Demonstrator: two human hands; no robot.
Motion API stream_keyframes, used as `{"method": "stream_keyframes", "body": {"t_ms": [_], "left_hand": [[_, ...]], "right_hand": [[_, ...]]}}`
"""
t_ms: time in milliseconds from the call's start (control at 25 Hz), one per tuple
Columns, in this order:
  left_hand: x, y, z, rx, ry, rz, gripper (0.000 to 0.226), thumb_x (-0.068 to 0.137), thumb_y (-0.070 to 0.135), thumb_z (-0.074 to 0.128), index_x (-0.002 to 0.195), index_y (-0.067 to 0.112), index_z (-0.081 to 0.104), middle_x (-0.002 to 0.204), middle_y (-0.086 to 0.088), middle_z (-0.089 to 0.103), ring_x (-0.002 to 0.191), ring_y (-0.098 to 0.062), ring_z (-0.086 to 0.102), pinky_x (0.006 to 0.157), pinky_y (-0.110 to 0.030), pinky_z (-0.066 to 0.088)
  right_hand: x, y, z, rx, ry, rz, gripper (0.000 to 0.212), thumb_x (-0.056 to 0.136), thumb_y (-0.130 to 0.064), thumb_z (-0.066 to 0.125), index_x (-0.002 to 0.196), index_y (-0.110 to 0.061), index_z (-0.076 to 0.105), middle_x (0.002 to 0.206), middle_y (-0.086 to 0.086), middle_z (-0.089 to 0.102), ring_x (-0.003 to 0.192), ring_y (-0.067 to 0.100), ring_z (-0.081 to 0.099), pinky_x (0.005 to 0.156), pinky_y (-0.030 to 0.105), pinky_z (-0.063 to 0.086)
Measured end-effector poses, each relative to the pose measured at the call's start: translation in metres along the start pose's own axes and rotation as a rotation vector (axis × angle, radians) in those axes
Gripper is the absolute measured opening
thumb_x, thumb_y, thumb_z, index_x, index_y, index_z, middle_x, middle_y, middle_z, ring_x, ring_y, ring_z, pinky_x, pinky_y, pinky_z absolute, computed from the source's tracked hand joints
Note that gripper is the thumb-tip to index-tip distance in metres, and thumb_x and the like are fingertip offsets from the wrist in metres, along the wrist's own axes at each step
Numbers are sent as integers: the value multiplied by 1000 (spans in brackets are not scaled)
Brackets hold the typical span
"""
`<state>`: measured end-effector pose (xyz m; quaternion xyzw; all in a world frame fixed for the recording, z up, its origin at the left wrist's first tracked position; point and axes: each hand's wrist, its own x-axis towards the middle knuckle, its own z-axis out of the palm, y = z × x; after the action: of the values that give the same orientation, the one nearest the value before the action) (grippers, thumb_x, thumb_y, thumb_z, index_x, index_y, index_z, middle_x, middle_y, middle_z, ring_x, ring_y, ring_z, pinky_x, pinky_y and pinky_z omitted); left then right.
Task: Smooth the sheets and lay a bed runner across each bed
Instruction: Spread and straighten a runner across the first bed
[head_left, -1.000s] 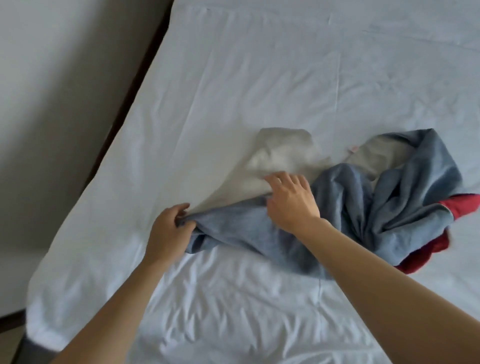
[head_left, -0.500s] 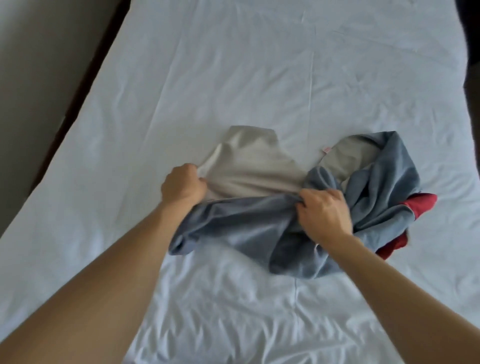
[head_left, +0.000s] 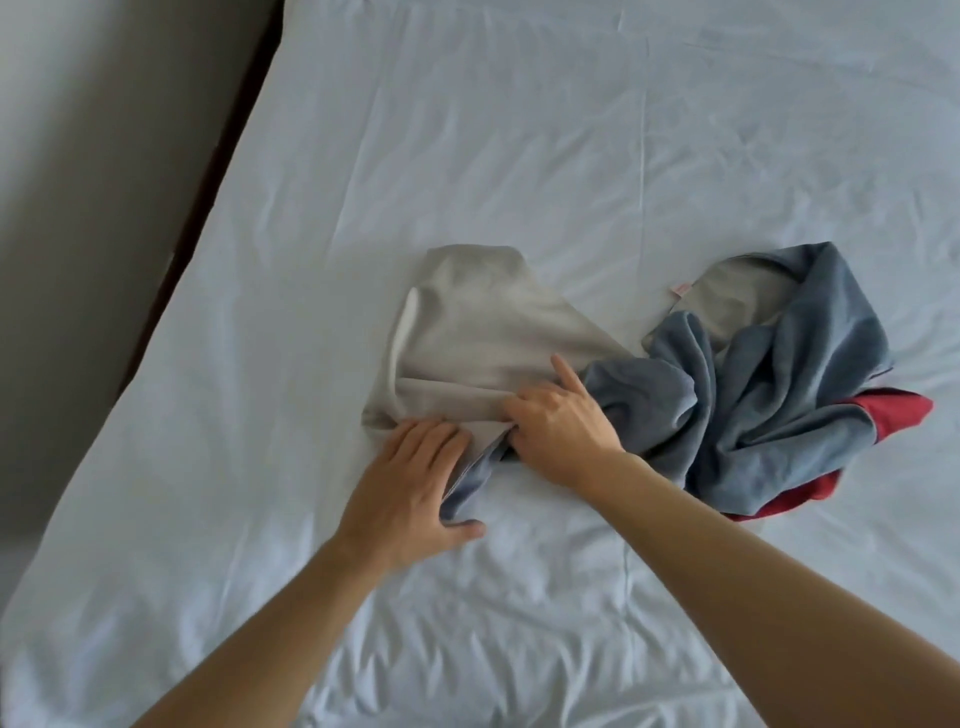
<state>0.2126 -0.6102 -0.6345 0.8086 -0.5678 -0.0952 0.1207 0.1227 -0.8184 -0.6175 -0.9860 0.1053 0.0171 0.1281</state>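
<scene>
On the white sheet (head_left: 519, 156) of the bed, roughly at its middle, lay the bed runner (head_left: 769, 395), a crumpled length of cloth, blue-grey on one face and pale grey on the other, with a red piece (head_left: 893, 410) showing at its right end; a small pink tag (head_left: 679, 290) sat at the runner's upper edge; the sheet around the runner was creased, most heavily on the near side.

The left part of the runner was turned over so its pale grey face (head_left: 467, 332) lay flat and upward; the right part was bunched in loose blue-grey folds, with the red piece beneath and beside them.

The left hand (head_left: 410, 493) rested palm down at the runner's near left corner; its fingers (head_left: 431, 441) were straight and close together, pressing on the pale grey edge, the thumb stretched out on the sheet just below the runner's narrow blue-grey strip.

The right hand (head_left: 561, 426) lay just right of the left hand, on the runner where the pale face met the blue-grey folds; its forefinger pointed out across the pale cloth, while the other fingers were curled into the fabric at the fold; whether they truly gripped it I could not tell.

Left of the runner, beyond the sheet's edge, ran a dark strip (head_left: 208, 197) and then a grey wall (head_left: 93, 156).
</scene>
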Motion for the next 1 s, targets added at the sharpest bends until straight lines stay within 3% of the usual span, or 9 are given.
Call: {"method": "stream_keyframes", "body": {"t_ms": [80, 200, 360, 440, 520, 640, 760, 920, 1000], "left_hand": [[1, 6, 14, 76, -6, -93, 89, 65, 51, 77, 138, 6, 51, 135, -12, 54, 129, -33, 50, 114, -48, 32], [36, 6, 8, 16, 242, -272, 58, 79, 28, 71, 133, 11, 56, 134, -12, 54, 127, -34, 49, 110, -54, 33], [80, 4, -18, -192, 292, -353, 36, 75, 10, 59, 110, 12, 61, 119, -5, 58, 110, -32, 55, 91, -48, 49], [85, 4, -31, -313, 221, -417, 22, 77, 8, 56, 97, 12, 62, 96, -4, 64, 88, -32, 60, 69, -42, 52], [89, 2, -45, -347, 84, -444, 11, 83, 18, 58, 93, 16, 64, 85, -4, 68, 79, -32, 62, 64, -37, 50], [95, 1, -69, -272, -301, -410, 19, 87, 34, 57, 90, 19, 67, 85, -4, 70, 80, -29, 65, 67, -36, 49], [94, -9, -88, -612, -316, -451, 22, 81, 44, 67, 84, 22, 68, 82, 4, 70, 79, -15, 65, 73, -34, 52], [83, -4, -66, -484, -114, -280, 76, 62, 60, 77, 128, 31, 53, 123, 12, 59, 115, -13, 55, 98, -33, 46], [71, 0, -33, -234, -61, -192, 93, 60, 64, 70, 141, 25, 44, 146, 0, 44, 137, -22, 37, 116, -40, 28]], "right_hand": [[-3, 9, -9, 70, 121, 114, 13, 75, -14, 57, 82, -15, 68, 66, 2, 66, 65, 30, 64, 107, 49, 40], [-15, 34, -37, 40, 250, 289, 13, 81, -7, 58, 86, -13, 69, 71, 4, 70, 69, 32, 60, 95, 43, 46], [-30, 68, -61, -99, 93, 474, 21, 84, -13, 49, 98, -12, 64, 93, 8, 68, 90, 34, 61, 106, 42, 34], [-28, 56, -60, -130, 60, 295, 44, 79, -18, 55, 122, -10, 59, 126, 11, 60, 113, 34, 56, 112, 45, 30], [-12, 22, -49, -99, 18, 66, 69, 76, -23, 68, 141, -13, 47, 140, 9, 53, 122, 32, 52, 112, 50, 33], [5, -18, -33, 32, 138, -20, 40, 74, -19, 71, 113, -13, 65, 94, 5, 68, 79, 32, 63, 78, 44, 51], [1, -3, -47, 106, 265, 97, 10, 76, -11, 66, 85, -14, 66, 65, 2, 61, 54, 32, 56, 49, 33, 44], [-5, 39, -75, -21, -38, 480, 7, 89, -17, 55, 95, -17, 59, 86, 9, 68, 78, 36, 61, 63, 37, 45], [-6, 41, -76, -191, -76, 474, 38, 85, -11, 57, 123, -16, 54, 120, 12, 62, 106, 36, 57, 87, 44, 45]]}}
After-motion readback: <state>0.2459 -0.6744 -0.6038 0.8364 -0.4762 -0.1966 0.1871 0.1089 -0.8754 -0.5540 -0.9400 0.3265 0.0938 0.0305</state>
